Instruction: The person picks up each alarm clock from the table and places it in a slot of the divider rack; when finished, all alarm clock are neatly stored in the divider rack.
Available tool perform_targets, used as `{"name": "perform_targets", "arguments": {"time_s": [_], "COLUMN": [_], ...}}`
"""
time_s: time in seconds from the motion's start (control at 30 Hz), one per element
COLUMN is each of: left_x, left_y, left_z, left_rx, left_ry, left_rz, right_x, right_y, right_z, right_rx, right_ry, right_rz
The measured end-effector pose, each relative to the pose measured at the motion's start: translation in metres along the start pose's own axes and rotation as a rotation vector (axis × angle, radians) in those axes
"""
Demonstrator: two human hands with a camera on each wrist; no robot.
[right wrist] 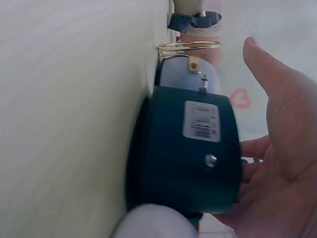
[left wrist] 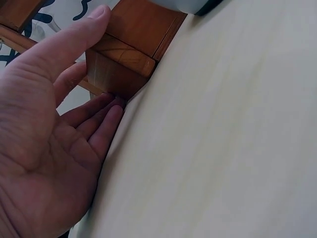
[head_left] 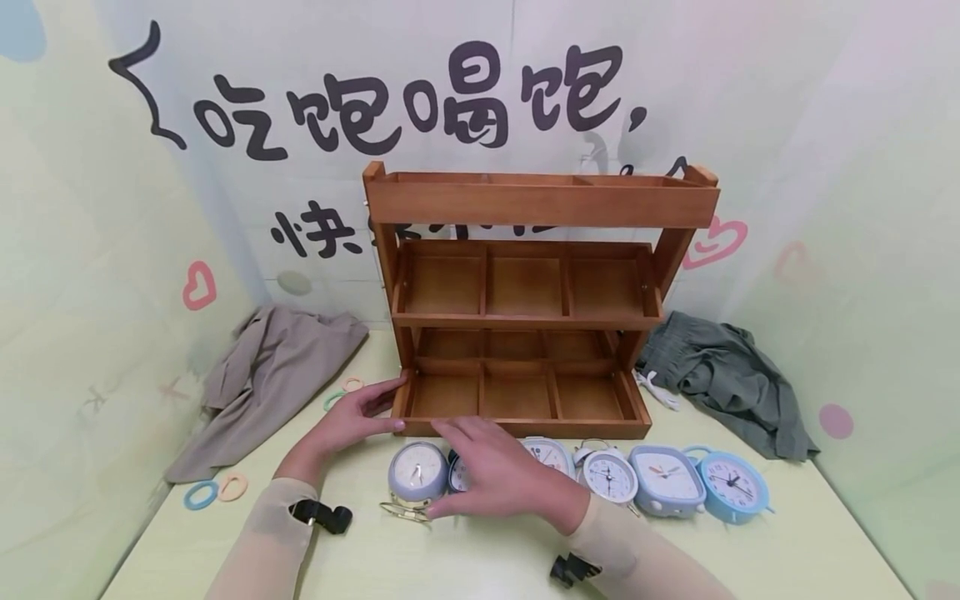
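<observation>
Wooden rack (head_left: 528, 321), one, tiered, divided trays, upright on the desk (head_left: 795, 533); judged stiff and fairly heavy, best taken by both ends of the bottom frame, as its smooth boards could slip. Left hand (head_left: 348, 425), at the rack's lower left corner: fingertips touch the end board, thumb at the front, grip moderately wide, not wrapped round the wood. Right hand (head_left: 502, 475), in front of the rack: grip wide, thumb well apart from fingers, holding nothing; contact with the dark green clock (right wrist: 178, 153) beside it cannot be told. Said clock, in front of the rack's left part, bears a barcode label (right wrist: 201, 122); judged light, hard, slick, its dial fragile; hold round the casing. Also in front of the rack: grey-blue clock (head_left: 418, 472), near its left corner; white twin-bell clock (head_left: 609, 477), near its right corner. Beyond the rack's right end: bright blue clock (head_left: 735, 487). Left of the rack: taupe cloth (head_left: 273, 375). Right of it: dark grey cloth (head_left: 727, 375).
</observation>
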State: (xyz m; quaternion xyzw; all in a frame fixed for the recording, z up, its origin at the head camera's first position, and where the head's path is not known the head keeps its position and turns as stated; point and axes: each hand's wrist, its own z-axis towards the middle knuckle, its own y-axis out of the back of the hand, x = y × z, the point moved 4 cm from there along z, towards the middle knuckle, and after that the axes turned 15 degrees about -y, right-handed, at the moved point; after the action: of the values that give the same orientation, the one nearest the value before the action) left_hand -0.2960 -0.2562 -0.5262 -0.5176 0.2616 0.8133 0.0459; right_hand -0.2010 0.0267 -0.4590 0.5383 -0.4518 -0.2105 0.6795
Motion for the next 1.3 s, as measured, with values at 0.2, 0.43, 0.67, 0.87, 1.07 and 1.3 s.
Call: {"name": "perform_targets", "arguments": {"time_s": [0.2,0.43,0.67,0.87,1.07,1.3], "left_x": [0.000,-0.002,-0.001,0.000,0.001,0.001], "left_y": [0.000,-0.001,0.000,0.000,-0.001,0.000], "left_z": [-0.001,-0.001,-0.001,-0.002,-0.002,-0.002], "left_rx": [-0.004,-0.012,-0.013,-0.009,-0.007,-0.013], "left_ry": [0.011,0.029,0.027,0.029,0.040,0.043], "left_rz": [-0.015,-0.024,-0.037,-0.051,-0.064,-0.086], "right_x": [0.003,0.007,0.011,0.015,0.018,0.018], "right_y": [-0.011,-0.014,-0.015,-0.017,-0.018,-0.021], "right_z": [0.009,0.016,0.025,0.029,0.032,0.035], "right_rx": [0.039,0.024,0.062,0.088,0.087,0.069], "right_ry": [-0.036,-0.017,-0.016,-0.037,-0.062,-0.079], "right_rz": [0.007,-0.050,-0.100,-0.122,-0.138,-0.118]}}
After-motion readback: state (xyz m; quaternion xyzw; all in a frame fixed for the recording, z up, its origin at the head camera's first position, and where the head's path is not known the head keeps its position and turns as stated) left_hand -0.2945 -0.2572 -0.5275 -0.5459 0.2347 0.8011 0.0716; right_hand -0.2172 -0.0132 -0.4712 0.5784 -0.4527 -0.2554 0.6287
